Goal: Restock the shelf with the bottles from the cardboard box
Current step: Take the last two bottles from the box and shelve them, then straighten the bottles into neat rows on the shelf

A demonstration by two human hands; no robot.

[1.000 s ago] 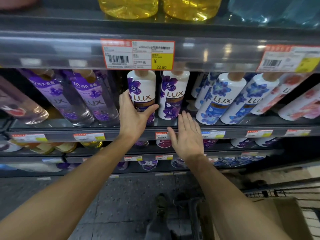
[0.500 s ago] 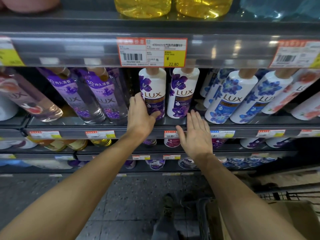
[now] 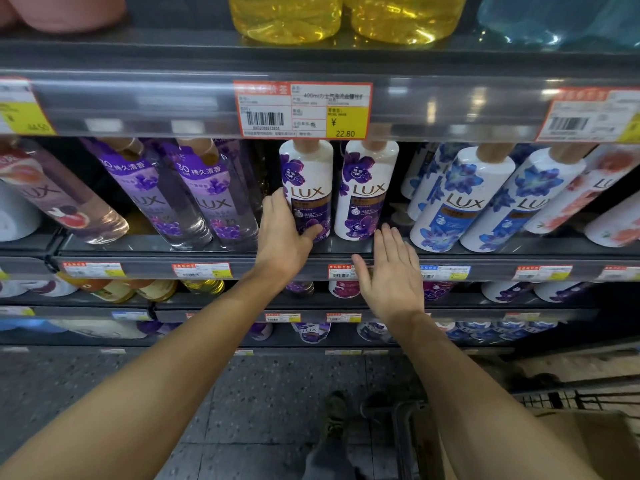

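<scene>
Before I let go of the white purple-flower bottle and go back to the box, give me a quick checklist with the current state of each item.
1. Left hand wrapped on the left purple-flower bottle, thumb across its lower front: ok.
2. That bottle upright on the shelf, base behind the front lip: ok.
3. Label faces out, in line with the neighbouring purple-flower bottle: ok.
4. Right hand empty, flat and open at the shelf edge, free for the next bottle: ok.
5. Room behind the front row: cannot tell, hidden.
6. Bottles left in the cardboard box at lower right: cannot tell, inside out of view.
</scene>
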